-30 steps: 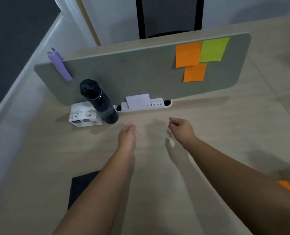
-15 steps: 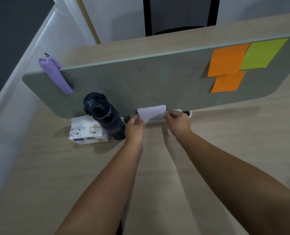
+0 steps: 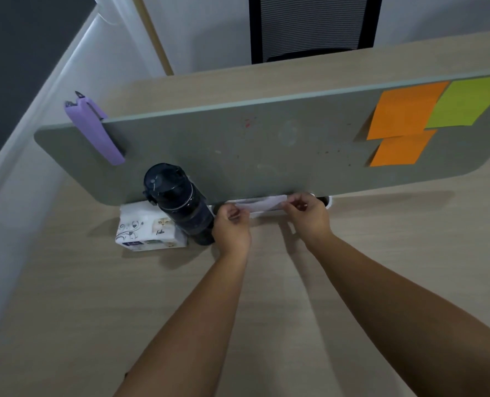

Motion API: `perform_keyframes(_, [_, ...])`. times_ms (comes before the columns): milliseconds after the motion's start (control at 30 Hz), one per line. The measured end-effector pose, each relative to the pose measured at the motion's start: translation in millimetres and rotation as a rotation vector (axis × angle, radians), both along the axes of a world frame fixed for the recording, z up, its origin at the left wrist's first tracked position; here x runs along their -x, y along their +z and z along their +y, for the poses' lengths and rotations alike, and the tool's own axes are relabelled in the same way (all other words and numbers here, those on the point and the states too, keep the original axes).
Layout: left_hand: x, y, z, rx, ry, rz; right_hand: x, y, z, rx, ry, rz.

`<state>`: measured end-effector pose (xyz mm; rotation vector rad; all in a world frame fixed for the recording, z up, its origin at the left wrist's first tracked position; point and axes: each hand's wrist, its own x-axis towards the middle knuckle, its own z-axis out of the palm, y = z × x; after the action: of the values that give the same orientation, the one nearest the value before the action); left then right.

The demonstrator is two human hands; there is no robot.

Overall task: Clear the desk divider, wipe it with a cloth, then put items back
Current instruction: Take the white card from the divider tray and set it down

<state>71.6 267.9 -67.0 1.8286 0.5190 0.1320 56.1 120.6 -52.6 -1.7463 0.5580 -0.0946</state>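
Note:
A grey desk divider (image 3: 252,156) stands across the wooden desk. A purple stapler (image 3: 94,130) is clipped over its top left edge. Two orange sticky notes (image 3: 401,116) and a green sticky note (image 3: 467,101) are stuck at its right. At its foot sits a white organiser tray (image 3: 266,214), mostly hidden by my hands, with a white paper slip (image 3: 262,204) in it. My left hand (image 3: 232,227) pinches the slip's left end and my right hand (image 3: 307,214) pinches its right end.
A dark water bottle (image 3: 180,202) stands just left of my left hand, with a tissue pack (image 3: 146,233) beside it. A white partition wall (image 3: 23,179) runs along the left. A black chair (image 3: 312,27) stands beyond the desk.
Both hands reached forward from the open desk to the tray and took hold of the paper slip's ends. The view moved closer and lower over the divider.

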Motion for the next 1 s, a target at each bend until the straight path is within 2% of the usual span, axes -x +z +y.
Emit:
perform_keyframes(233, [25, 13, -10, 0.044, -0.114, -0.024, 30, 12, -25, 0.014, 0.006, -0.072])
perform_keyframes(367, [56, 36, -31, 0.087, -0.23, 0.002, 72, 24, -52, -0.133, -0.135, -0.037])
perform_keyframes(533, [111, 46, -69, 0.187, -0.323, 0.13, 141, 28, -89, -0.242, -0.278, 0.002])
perform_keyframes(733, [174, 40, -123, 0.201, -0.516, 0.228, 238, 26, -136, -0.281, -0.459, 0.016])
perform_keyframes(1000, [245, 41, -204, 0.081, -0.791, 0.253, 364, 24, -180, -0.291, -0.66, 0.017])
